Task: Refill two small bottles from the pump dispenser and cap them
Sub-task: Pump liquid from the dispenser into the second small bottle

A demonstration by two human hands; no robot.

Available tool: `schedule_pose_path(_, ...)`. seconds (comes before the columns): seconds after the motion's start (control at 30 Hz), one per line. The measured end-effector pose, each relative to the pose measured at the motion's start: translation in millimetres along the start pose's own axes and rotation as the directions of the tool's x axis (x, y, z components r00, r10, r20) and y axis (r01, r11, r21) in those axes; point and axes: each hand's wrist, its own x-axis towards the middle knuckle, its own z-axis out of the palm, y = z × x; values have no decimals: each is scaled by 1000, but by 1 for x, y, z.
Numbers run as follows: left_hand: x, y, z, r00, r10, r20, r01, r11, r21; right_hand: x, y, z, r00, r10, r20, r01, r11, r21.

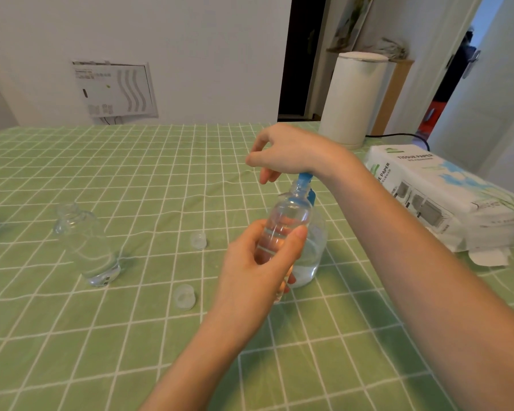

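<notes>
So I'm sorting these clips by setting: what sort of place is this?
Most likely a room in a home: a green checked tablecloth with a pack of tissue paper and a white corded appliance, perhaps a kettle, on it, and an open doorway behind.

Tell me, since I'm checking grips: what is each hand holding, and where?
The left hand grips a small bottle around its middle. The right hand holds nothing; its heel rests on the blue pump top.
</notes>
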Motion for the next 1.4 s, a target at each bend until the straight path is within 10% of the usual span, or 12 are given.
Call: schedule_pose_path(1.4, -1, -3, -1, 999, -26, -31, 26, 1000, 15, 2, 3, 10, 998, 54, -21, -55, 998, -5)
